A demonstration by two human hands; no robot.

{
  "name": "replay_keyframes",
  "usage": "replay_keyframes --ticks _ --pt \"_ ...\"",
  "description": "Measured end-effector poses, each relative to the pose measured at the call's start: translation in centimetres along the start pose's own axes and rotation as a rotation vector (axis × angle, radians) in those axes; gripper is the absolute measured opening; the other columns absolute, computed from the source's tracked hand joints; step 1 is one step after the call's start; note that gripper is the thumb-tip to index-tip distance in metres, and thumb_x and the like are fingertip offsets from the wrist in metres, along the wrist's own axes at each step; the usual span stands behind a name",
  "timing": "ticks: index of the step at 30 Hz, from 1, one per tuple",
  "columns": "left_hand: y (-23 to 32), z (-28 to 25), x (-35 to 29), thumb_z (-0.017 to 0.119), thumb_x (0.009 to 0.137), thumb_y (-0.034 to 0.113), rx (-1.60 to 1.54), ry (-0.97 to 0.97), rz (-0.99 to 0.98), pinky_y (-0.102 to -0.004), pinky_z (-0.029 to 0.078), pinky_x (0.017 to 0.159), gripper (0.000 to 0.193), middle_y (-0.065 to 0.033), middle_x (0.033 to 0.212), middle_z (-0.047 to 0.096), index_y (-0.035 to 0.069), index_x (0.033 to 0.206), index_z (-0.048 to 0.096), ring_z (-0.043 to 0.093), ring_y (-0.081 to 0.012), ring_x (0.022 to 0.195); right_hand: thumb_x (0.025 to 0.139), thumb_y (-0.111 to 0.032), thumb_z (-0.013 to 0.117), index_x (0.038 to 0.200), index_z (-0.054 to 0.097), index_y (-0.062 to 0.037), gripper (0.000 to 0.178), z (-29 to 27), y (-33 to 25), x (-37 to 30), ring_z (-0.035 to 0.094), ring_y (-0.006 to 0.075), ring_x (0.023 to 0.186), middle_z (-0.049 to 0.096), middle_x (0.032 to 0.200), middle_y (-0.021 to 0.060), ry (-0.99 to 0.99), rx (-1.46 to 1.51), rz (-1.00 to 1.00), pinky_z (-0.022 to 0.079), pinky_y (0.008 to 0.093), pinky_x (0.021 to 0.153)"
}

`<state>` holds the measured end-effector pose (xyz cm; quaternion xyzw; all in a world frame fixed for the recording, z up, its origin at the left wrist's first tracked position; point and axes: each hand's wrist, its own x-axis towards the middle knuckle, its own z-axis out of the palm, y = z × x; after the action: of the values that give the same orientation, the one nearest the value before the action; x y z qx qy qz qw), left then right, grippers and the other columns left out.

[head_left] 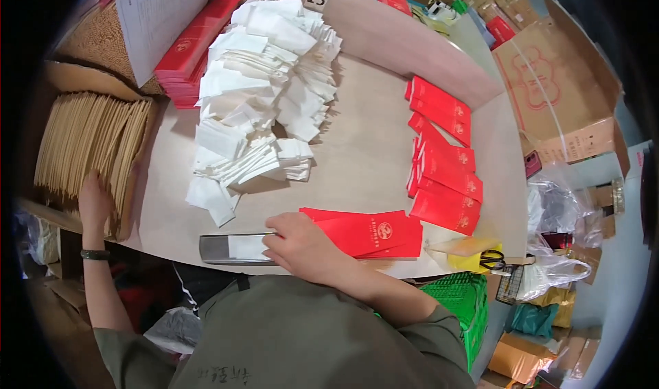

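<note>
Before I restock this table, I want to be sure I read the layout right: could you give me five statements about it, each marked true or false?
1. The left hand reaches into the cardboard box of upright brown paper envelopes. True.
2. The right hand is at the right end of the metallic tray. True.
3. The tray is empty. False: a white packet lies in it.
4. The tall red stack stands right of the white heap. False: the tall red stack stands left of the white heap.
5. The black-handled scissors lie by the near right corner of the table. True.
</note>
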<state>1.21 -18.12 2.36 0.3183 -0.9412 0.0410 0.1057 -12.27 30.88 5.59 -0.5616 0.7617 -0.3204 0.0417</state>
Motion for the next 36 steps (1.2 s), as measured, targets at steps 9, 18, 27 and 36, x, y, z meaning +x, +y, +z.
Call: replay_keyframes --ticks 9,18,27,36 --pt "6.0 -1.6 -5.9 0.055 0.102 0.021 -0.654 0.362 -0.089 -0.0279 0.046 0.065 0.025 -0.006 0.077 0.064 -0.003 0.105 0.062 0.058 -0.0132 0.069 0.078 -0.015 0.076 0.086 0.062 -0.0016 0.021 -1.6 1.0 -3.1 0.059 0.0365 0.106 0.063 0.117 0.0174 0.013 0.046 0.125 0.048 0.045 0.092" --pt "2.3 -3.9 -3.3 0.056 0.098 0.015 -0.21 0.611 -0.208 -0.0413 0.05 0.078 0.019 -0.0187 0.091 0.066 0.0 0.107 0.064 0.06 -0.0422 0.086 0.076 -0.021 0.079 0.091 0.061 -0.001 0.031 -2.3 0.4 -3.5 0.054 0.0413 0.117 0.056 0.128 0.0217 -0.153 -0.039 0.136 0.045 0.0487 0.1" --pt "12.2 -4.5 -14.1 0.064 0.095 0.006 -1.305 -0.788 0.023 -0.0228 0.047 0.072 0.014 -0.0007 0.086 0.066 -0.002 0.104 0.071 0.058 -0.0086 0.079 0.075 -0.022 0.08 0.092 0.06 -0.0001 0.034 -2.0 1.1 -3.0 0.047 0.0437 0.128 0.054 0.133 0.0243 -0.176 -0.01 0.134 0.04 0.0513 0.107" --pt "24.3 -5.9 -15.1 0.067 0.087 -0.002 -0.992 -0.608 0.355 -0.0302 0.054 0.077 0.019 -0.0093 0.086 0.065 0.002 0.105 0.072 0.066 -0.0225 0.082 0.072 -0.022 0.082 0.092 0.06 -0.0001 0.036 -0.6 1.1 -2.4 0.052 0.0396 0.119 0.058 0.127 0.0206 -0.156 0.037 0.058 0.045 0.0476 0.099"
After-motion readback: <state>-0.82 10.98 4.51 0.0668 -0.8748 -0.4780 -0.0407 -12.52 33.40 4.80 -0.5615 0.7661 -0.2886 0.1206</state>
